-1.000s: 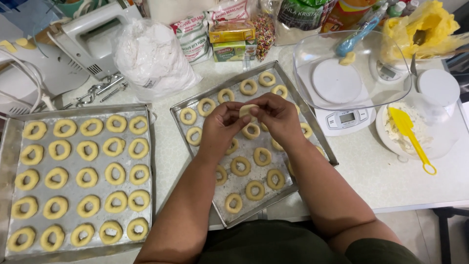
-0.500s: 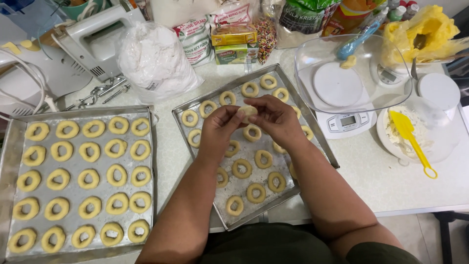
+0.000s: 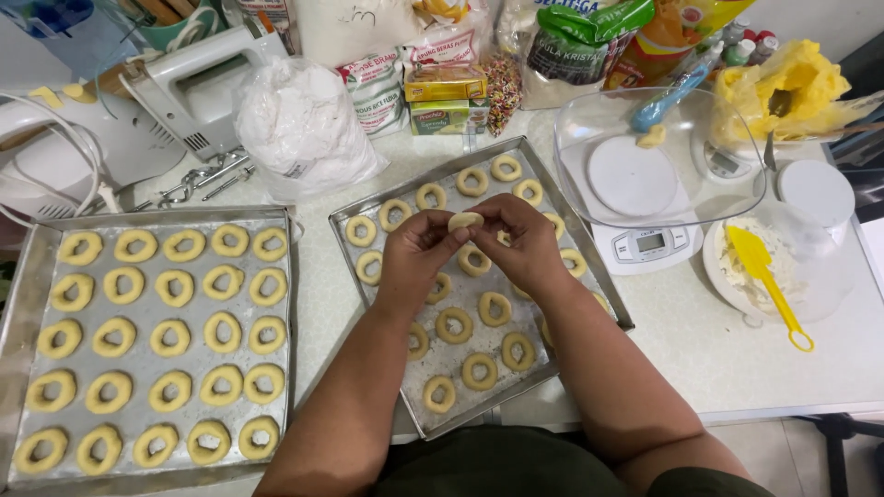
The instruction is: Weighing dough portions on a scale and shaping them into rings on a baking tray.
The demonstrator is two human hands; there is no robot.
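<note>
My left hand [image 3: 416, 256] and my right hand [image 3: 523, 241] meet above the middle baking tray [image 3: 589, 285], pinching a small pale piece of dough [image 3: 465, 220] between their fingertips. Under them the tray holds several ring-shaped dough cookies [image 3: 453, 324]; some are hidden by my hands. A second tray [image 3: 28, 276] at the left is filled with rows of the same dough rings [image 3: 170, 338].
A white hand mixer [image 3: 198, 87] and a bag of white powder [image 3: 302, 127] stand behind the trays, with packets of ingredients [image 3: 445, 83]. At right are a clear bowl [image 3: 589, 124] on a kitchen scale [image 3: 647, 244], a yellow spatula [image 3: 764, 276] on a plate, and a yellow bag [image 3: 783, 87].
My hands have stayed over the middle tray, working the dough piece between the fingertips; it has risen slightly. Nothing else has moved.
</note>
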